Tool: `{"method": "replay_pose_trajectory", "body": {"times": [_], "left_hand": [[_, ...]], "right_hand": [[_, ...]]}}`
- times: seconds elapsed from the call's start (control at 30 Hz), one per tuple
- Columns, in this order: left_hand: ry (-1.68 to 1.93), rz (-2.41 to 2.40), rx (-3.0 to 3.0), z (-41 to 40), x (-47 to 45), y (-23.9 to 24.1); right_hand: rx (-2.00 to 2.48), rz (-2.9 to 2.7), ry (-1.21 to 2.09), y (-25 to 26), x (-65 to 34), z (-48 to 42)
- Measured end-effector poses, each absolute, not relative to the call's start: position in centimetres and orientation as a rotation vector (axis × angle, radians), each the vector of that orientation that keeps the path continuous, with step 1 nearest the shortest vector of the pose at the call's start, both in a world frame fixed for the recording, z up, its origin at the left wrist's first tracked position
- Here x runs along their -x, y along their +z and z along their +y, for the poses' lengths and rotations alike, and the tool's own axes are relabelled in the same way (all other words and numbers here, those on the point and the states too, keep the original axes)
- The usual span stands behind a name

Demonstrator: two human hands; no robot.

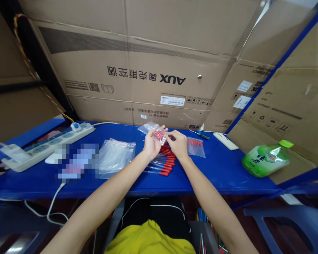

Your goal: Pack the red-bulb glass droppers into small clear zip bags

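Head view: both forearms stretched forward over blue table (222,169), hands meeting mid-table. Left hand (151,143) fingers curled, pinching small clear bag (155,131) with red-capped pieces inside. Right hand (178,143) fingertips closed on same bag's edge. Bag held just above pile of red-capped tubes (164,162).

"AUX" — upside down — on cardboard box (148,56)
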State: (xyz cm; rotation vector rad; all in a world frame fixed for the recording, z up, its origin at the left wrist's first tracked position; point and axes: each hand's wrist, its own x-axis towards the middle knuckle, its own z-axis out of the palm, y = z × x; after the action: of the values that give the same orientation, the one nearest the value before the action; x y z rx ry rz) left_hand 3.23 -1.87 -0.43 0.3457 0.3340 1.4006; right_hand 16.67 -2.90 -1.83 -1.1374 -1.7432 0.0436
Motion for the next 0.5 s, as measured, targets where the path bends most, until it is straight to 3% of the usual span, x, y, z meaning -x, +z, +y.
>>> {"method": "replay_pose_trajectory", "body": {"times": [0.27, 0.5], "left_hand": [[1.438, 0.338, -0.293, -1.2, -2.4, 0.0], [1.621, 0.366, -0.161, 0.9, 0.1, 0.0]], "right_hand": [[1.101, -1.821, 0.141, -1.5, -17.7, -2.4], [1.208, -2.099, 0.435, -1.3, -20.3, -2.2]]}}
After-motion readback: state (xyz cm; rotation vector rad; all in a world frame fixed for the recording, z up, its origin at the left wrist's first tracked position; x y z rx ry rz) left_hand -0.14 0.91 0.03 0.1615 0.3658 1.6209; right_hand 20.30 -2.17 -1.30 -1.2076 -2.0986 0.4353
